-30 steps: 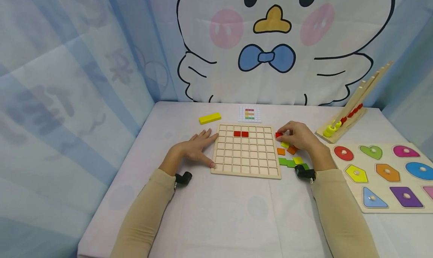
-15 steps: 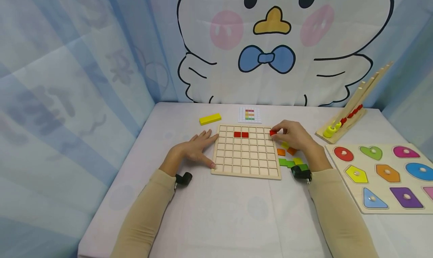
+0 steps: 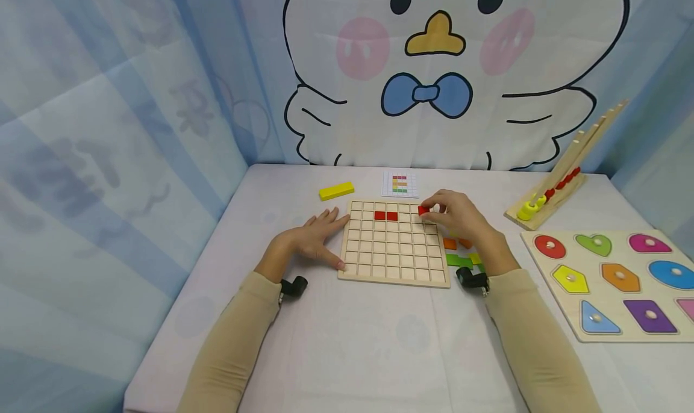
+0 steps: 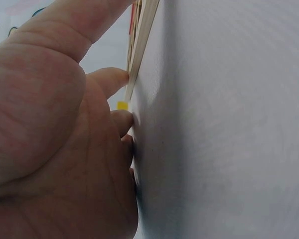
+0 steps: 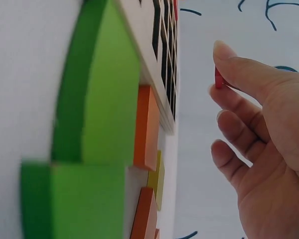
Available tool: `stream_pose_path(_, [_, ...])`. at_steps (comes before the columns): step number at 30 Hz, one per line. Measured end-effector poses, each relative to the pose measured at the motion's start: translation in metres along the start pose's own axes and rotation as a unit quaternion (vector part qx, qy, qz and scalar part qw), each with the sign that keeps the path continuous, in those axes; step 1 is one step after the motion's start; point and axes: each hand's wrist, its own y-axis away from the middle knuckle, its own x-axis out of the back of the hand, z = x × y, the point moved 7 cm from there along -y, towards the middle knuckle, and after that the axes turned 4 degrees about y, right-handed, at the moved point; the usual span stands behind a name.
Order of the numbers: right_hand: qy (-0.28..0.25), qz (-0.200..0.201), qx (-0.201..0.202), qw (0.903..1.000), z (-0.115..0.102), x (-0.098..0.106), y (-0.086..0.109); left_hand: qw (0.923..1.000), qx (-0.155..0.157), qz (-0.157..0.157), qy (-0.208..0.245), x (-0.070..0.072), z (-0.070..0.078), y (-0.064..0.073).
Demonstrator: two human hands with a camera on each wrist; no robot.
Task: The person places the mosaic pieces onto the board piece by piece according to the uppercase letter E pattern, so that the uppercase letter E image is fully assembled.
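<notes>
A wooden grid board (image 3: 374,253) lies on the table, with two red tiles (image 3: 386,216) side by side in its second row from the back. My left hand (image 3: 317,238) rests spread along the board's left edge, thumb on the near corner and forefinger farther up. In the left wrist view the fingers (image 4: 109,82) touch the frame's side. My right hand (image 3: 461,214) pinches another red tile (image 3: 423,210) between thumb and forefinger, over the board's back right part. In the right wrist view that red tile (image 5: 219,79) shows edge-on, mostly hidden by the thumb.
Green tiles (image 3: 459,260), orange tiles (image 3: 450,244) and a yellow one lie right of the board. Behind it are a printed pattern card (image 3: 400,184) and a yellow block (image 3: 336,191). A knobbed shape puzzle (image 3: 596,292) and a wooden bead stand (image 3: 547,202) occupy the right side.
My right hand has carried the red tile leftward, from beside the board's right edge to above its back right squares. My left hand has stayed in place.
</notes>
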Motion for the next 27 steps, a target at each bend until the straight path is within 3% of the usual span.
stream_pose_path(14, [-0.012, 0.019, 0.013, 0.9997, -0.022, -0.001, -0.005, 1.0, 0.001, 0.001, 0.002, 0.0, 0.0, 0.0])
stream_pose_path(27, [-0.026, 0.022, -0.007, 0.9994, -0.031, -0.016, -0.013, 1.0, -0.001, 0.001, 0.003, 0.0, 0.0, 0.0])
